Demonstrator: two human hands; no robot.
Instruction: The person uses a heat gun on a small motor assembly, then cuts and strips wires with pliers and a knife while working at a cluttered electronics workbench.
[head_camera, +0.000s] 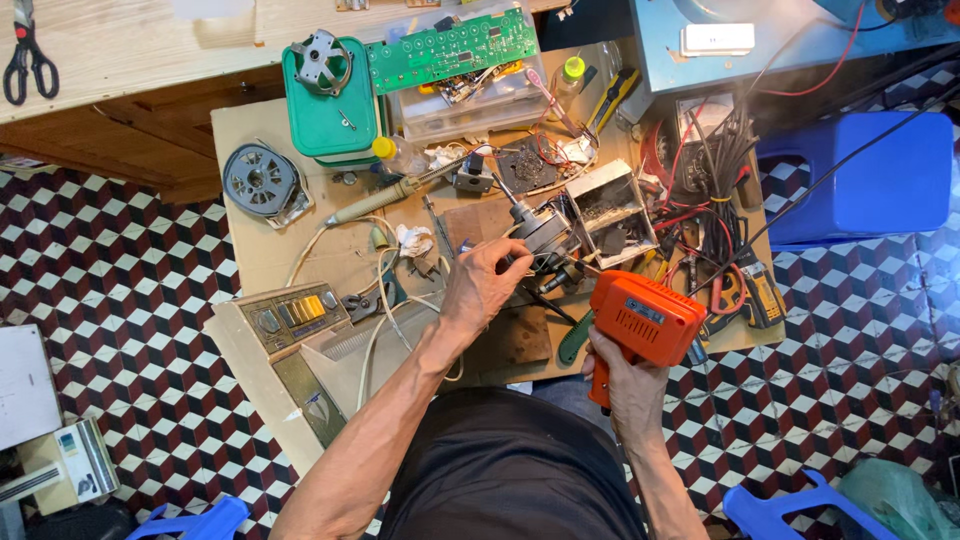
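Left hand (487, 283): grip closed around a grey metal motor (541, 232) at the middle of the cluttered surface (262, 250) | Right hand (626, 378): grip closed on the handle of an orange power drill (643, 320), tip touching the motor | Nearby: green circuit board (452, 49), green box (328, 105), soldering iron (385, 197), tangled wires (715, 170)

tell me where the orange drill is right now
In the head view, the orange drill is in the right hand, right of the left hand at the motor.
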